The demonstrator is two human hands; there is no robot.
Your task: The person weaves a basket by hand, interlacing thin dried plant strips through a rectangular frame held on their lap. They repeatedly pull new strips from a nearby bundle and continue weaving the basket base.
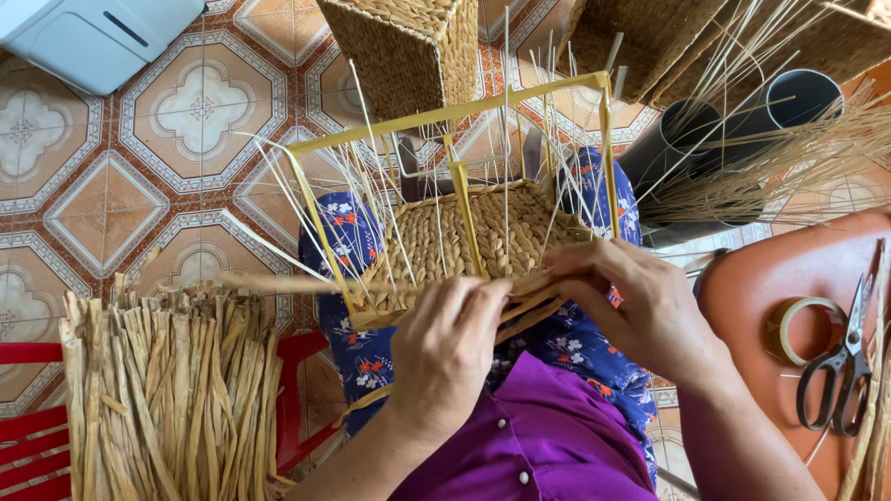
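A half-woven basket of dried straw on a yellow metal frame rests on my lap, with thin white stakes sticking up from it. My left hand presses on the near edge of the weave, its fingers closed over flat straw strands that run out to the left. My right hand grips the weave at the near right corner, pinching strands against the frame.
A bundle of dried straw strips lies on a red stool at the left. Scissors and a tape roll sit on an orange stool at right. Finished woven baskets, dark tubes of thin reeds and a white box stand on the tiled floor.
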